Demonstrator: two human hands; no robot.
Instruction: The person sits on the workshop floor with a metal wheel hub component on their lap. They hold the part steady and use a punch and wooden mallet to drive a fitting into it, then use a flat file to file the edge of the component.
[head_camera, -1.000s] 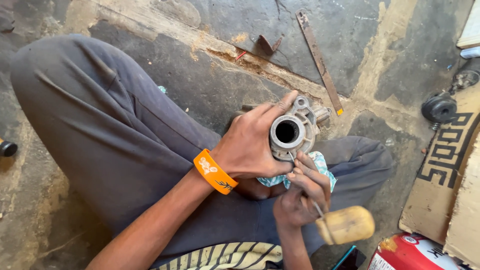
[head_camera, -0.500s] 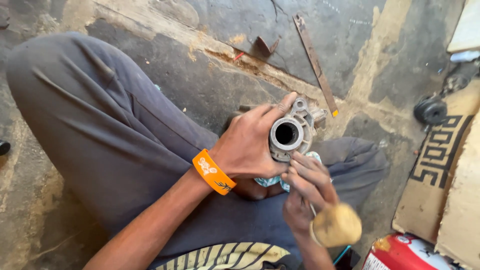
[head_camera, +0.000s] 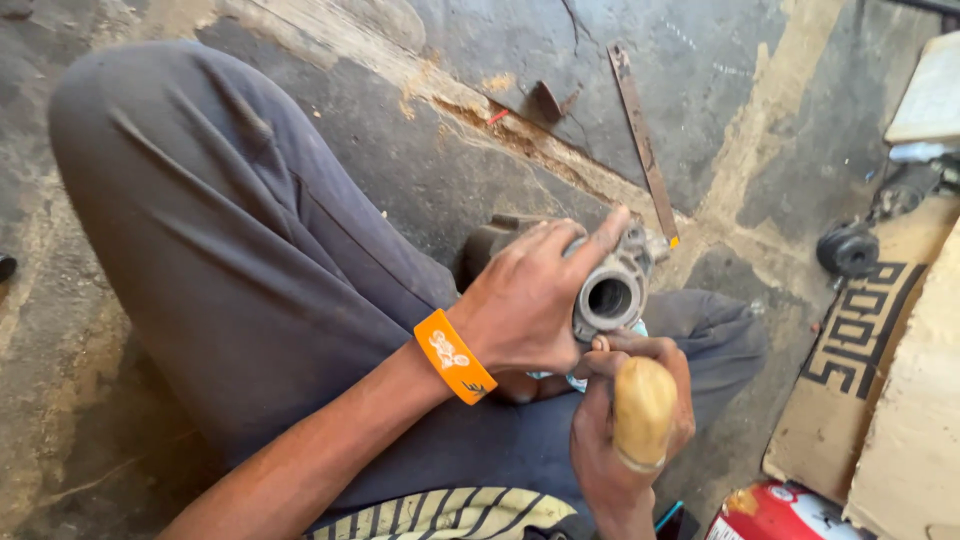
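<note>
two hands work here: left hand (head_camera: 535, 300) grips the metal housing (head_camera: 612, 290), bore facing up toward the camera; right hand (head_camera: 625, 420) clasps a wooden-handled tool (head_camera: 643, 412), tip hidden.

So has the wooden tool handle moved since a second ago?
Yes. The wooden handle swung from lying sideways to upright, closer under the metal housing, judged against the trouser leg.

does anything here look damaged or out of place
Yes: the concrete floor is cracked, with a crumbled, rust-coloured break running diagonally. A flat metal strip lies loose across it, beyond the metal part in the left hand.
</note>
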